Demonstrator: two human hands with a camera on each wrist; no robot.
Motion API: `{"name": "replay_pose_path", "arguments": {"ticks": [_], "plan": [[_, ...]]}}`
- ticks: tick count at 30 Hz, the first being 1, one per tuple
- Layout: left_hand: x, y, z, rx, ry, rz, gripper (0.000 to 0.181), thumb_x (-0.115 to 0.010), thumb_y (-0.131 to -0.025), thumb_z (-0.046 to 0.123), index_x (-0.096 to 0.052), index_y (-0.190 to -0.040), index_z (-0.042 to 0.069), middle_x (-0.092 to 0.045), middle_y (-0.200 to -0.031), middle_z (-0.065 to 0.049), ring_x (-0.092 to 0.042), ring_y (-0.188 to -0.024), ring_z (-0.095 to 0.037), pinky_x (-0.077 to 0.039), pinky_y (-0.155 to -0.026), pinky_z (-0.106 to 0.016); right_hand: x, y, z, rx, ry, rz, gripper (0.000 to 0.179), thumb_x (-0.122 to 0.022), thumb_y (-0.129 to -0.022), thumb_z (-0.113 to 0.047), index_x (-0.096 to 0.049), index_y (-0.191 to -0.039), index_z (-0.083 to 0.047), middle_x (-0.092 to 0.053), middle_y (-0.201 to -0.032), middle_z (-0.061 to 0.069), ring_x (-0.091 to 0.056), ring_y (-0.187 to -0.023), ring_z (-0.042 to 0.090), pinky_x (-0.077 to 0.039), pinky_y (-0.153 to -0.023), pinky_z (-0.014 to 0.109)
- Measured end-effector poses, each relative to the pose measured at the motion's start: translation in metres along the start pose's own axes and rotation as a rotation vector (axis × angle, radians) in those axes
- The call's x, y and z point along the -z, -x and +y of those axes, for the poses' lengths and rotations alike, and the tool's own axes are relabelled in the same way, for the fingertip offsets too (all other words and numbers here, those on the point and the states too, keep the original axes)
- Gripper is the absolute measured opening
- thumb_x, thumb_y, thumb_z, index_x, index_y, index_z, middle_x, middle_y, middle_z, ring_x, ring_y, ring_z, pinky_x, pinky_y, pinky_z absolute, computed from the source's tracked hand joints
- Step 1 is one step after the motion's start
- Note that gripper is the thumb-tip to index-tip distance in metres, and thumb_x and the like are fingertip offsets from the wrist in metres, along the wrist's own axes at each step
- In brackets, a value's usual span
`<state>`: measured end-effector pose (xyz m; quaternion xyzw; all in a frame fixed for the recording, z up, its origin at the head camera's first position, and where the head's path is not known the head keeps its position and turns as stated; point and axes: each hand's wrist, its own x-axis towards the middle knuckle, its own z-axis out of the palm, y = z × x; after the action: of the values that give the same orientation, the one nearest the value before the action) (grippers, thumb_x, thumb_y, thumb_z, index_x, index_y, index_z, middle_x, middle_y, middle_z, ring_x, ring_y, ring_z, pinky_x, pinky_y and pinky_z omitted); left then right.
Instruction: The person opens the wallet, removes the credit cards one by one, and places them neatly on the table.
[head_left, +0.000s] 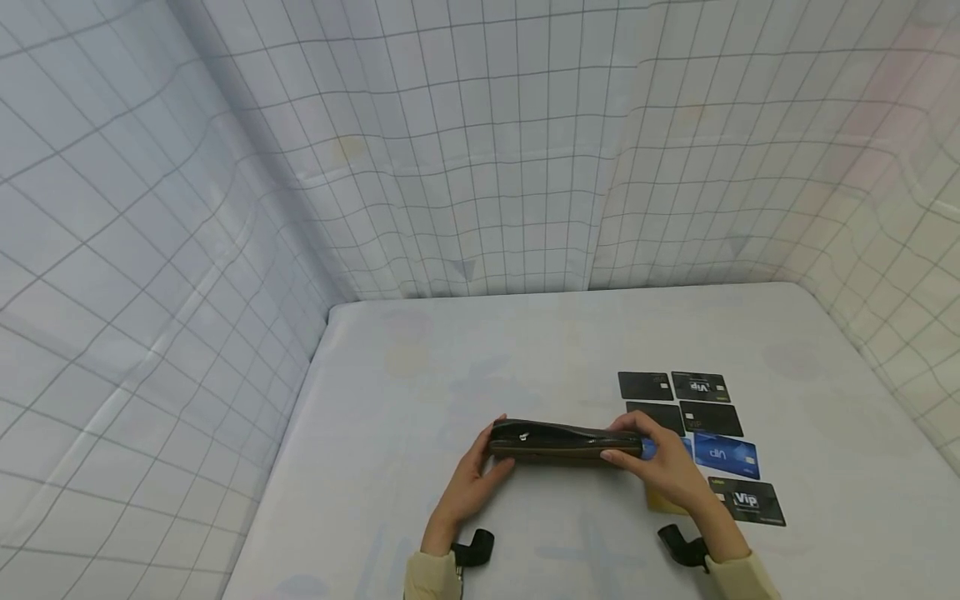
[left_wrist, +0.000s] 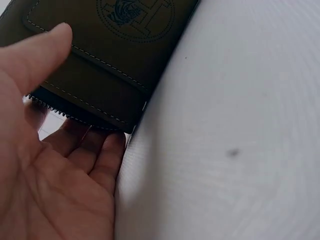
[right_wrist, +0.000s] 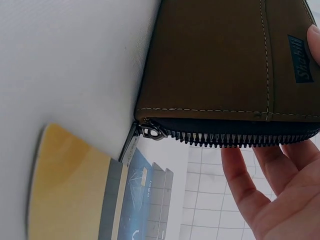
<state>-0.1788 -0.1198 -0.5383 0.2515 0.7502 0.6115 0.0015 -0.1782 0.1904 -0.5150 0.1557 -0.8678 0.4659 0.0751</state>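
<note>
A long brown zip wallet [head_left: 564, 450] stands on its long edge on the white table, crosswise between both hands. My left hand [head_left: 468, 485] grips its left end, thumb on the near face and fingers behind. In the left wrist view, the wallet's stitched flap [left_wrist: 100, 72] and a round dotted emblem show. My right hand [head_left: 666, 467] holds the right end, thumb in front and fingers on the far side. The right wrist view shows zipper teeth [right_wrist: 225, 139] along that end, parted from the far side, with a metal zip pull [right_wrist: 151, 132] near the table.
Several black cards [head_left: 711, 418] lie in rows right of the wallet. Nearer are a blue card [head_left: 726, 456], a black Vip card [head_left: 747, 502] and a gold card [right_wrist: 70, 185], partly under the right hand in the head view. Grid-patterned curtains [head_left: 480, 150] enclose the table.
</note>
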Motion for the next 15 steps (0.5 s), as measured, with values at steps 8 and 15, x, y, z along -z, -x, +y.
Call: {"name": "replay_pose_path", "arguments": {"ticks": [8,15], "plan": [[-0.0003,0.0001,-0.0021,0.029,0.004,0.056,0.050,-0.062,-0.091,-0.001,-0.044,-0.137,-0.005,-0.051,-0.132,-0.019,-0.047,-0.123,-0.022,-0.035,-0.101,-0.026,0.0028,0.0021,-0.0014,-0.052,-0.018,-0.039,0.045,-0.083,-0.072,-0.036,-0.060,-0.109,-0.024,-0.062,-0.106,-0.008,-0.057,-0.097,0.017,-0.044,-0.084,0.048],[0.0002,-0.0016,-0.0038,-0.026,0.011,0.057,0.048,-0.062,-0.089,-0.004,-0.045,-0.134,-0.007,-0.052,-0.129,-0.023,-0.049,-0.122,-0.021,-0.037,-0.100,-0.027,0.0045,0.0081,0.0059,-0.224,0.183,-0.133,0.068,-0.085,-0.071,-0.029,-0.052,-0.128,-0.009,-0.061,-0.115,0.014,-0.055,-0.107,0.039,-0.043,-0.087,0.056]]}}
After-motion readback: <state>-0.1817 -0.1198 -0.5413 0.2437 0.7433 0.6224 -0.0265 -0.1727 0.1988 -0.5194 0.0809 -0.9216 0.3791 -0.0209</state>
